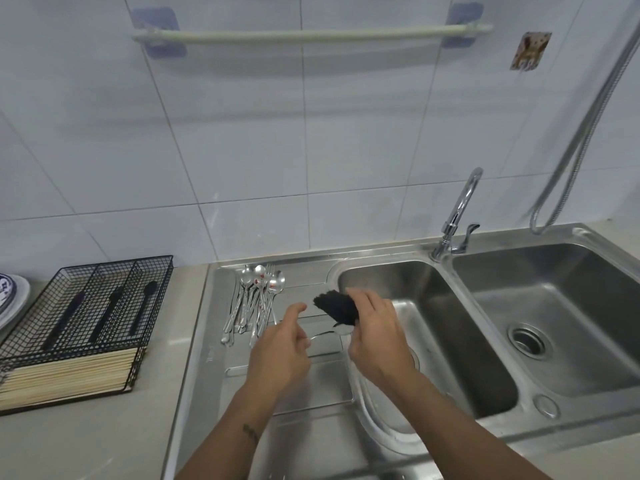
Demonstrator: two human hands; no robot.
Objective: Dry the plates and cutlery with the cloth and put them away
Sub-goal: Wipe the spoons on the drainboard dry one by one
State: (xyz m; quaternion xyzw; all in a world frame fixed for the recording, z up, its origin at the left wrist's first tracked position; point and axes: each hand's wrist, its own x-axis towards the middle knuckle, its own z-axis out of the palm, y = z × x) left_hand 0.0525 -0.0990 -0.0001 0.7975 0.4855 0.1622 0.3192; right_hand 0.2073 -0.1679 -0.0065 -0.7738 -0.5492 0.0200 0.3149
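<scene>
Black wire-mesh cutlery basket [104, 299]: sitting on the beige counter [86, 441] left of the sink, holding three black-handled utensils [110, 313] in its slots, one per slot.
Front section of basket: lying full of pale wooden chopsticks [69, 375], stacked sideways.
Blue-and-white patterned plates [10, 296]: stacking at far left edge, cut off by the frame.
Stainless steel draining board [214, 358]: carrying a loose pile of silver spoons and forks [256, 299], bowls pointing toward the wall.
Left steel sink basin [450, 323]: showing a white plate rim [384, 424] at its near edge, mostly hidden under the right forearm.
Right steel sink basin [554, 306]: showing only a drain strainer [530, 341].
Left hand [280, 348]: curling fingers, pinching the handle of a thin silver spoon [325, 333] over the draining board.
Right hand [377, 327]: gripping a bunched black cloth [336, 306], pressing it on the spoon's bowl.
Hard to tell: spoon bowl being mostly covered by cloth; utensil types in basket blurry.
</scene>
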